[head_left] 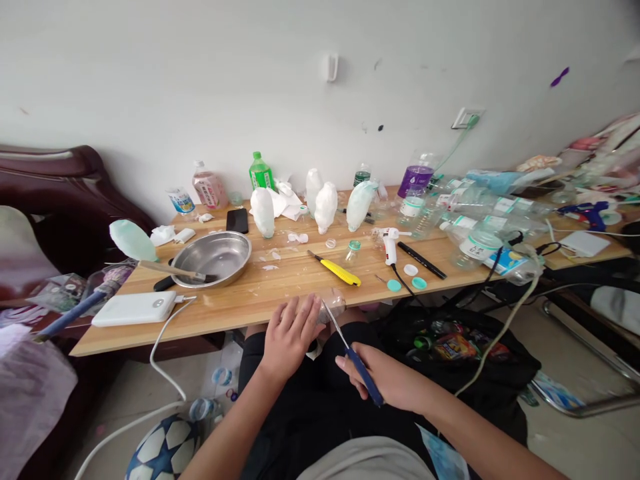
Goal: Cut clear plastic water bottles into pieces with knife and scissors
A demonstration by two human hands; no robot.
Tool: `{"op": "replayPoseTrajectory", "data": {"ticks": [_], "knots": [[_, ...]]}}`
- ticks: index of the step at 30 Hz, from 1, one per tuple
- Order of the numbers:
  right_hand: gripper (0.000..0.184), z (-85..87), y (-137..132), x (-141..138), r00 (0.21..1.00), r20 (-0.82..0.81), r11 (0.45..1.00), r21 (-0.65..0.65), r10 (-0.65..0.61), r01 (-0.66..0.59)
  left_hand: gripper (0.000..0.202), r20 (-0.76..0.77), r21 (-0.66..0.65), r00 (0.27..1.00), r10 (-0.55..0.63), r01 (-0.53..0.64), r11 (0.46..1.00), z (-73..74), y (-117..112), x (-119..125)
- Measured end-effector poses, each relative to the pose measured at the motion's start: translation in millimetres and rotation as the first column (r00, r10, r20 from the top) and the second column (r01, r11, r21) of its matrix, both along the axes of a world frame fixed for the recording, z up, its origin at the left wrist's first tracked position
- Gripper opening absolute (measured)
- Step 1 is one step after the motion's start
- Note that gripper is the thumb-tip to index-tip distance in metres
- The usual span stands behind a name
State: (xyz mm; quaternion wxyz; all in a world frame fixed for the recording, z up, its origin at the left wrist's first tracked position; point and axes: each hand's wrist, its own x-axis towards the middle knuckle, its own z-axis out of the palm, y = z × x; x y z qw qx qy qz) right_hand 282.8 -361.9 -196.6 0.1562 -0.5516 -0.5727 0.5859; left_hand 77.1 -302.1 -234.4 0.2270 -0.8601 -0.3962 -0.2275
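My left hand lies over a clear plastic bottle piece at the table's front edge, gripping it with its fingers fairly straight; the thumb side is partly hidden. In my right hand are blue-handled scissors, seen edge-on. Their blades point up and left and meet the bottle piece beside my left fingertips. Just beyond on the table lie a yellow utility knife and a small clear bottle top with a green neck.
A metal bowl with a brush across it and a white power bank are at left. Several white-coated shapes stand behind. Right are a glue gun, a black stick and piled clear bottles. Cables hang over the edge.
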Motion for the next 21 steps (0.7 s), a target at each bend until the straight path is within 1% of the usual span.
{"op": "replayPoseTrajectory", "data": {"ticks": [3, 6, 9, 12, 14, 16, 17, 19, 21], "knots": [[0.040, -2.3, -2.2, -3.4, 1.000, 0.017, 1.000, 0.005, -0.008, 0.008, 0.056, 0.060, 0.080, 0.998, -0.019, 0.014, 0.997, -6.5, -3.0, 2.6], [0.038, -12.2, -3.1, -9.4, 0.998, 0.027, 0.998, 0.032, -0.055, 0.054, 0.060, 0.129, 0.156, 0.991, -0.047, 0.026, 0.987, -13.8, -2.7, 4.1], [0.031, -23.4, -3.1, -11.6, 0.987, 0.103, 0.991, 0.070, -0.123, 0.117, 0.059, 0.137, 0.178, 0.989, -0.061, 0.036, 0.983, -17.9, -2.8, 4.2], [0.022, -28.4, -3.5, -9.9, 0.968, 0.187, 0.979, 0.143, -0.168, 0.143, 0.058, 0.115, 0.158, 0.991, -0.061, 0.042, 0.986, -15.9, -7.4, 4.5], [0.018, -28.3, -4.7, -8.5, 0.954, 0.222, 0.964, 0.218, -0.199, 0.150, 0.060, 0.114, 0.091, 0.993, -0.034, 0.024, 0.996, -10.9, -12.3, 4.5], [0.017, -26.9, -6.3, -7.7, 0.947, 0.239, 0.951, 0.273, -0.216, 0.148, 0.065, 0.142, -0.029, 0.989, 0.031, -0.027, 0.999, -3.4, -15.5, 2.8], [0.017, -25.9, -6.8, -7.5, 0.947, 0.239, 0.946, 0.290, -0.216, 0.143, 0.068, 0.171, -0.105, 0.982, 0.079, -0.061, 0.993, 1.1, -15.4, 0.9], [0.020, -23.7, -6.3, -6.9, 0.951, 0.236, 0.941, 0.317, -0.200, 0.119, 0.075, 0.247, -0.275, 0.953, 0.172, -0.101, 0.956, 10.8, -10.3, -5.2], [0.021, -21.4, -2.4, -5.5, 0.954, 0.251, 0.933, 0.353, -0.166, 0.070, 0.079, 0.295, -0.416, 0.931, 0.216, -0.078, 0.906, 20.6, 0.5, -12.6]]}}
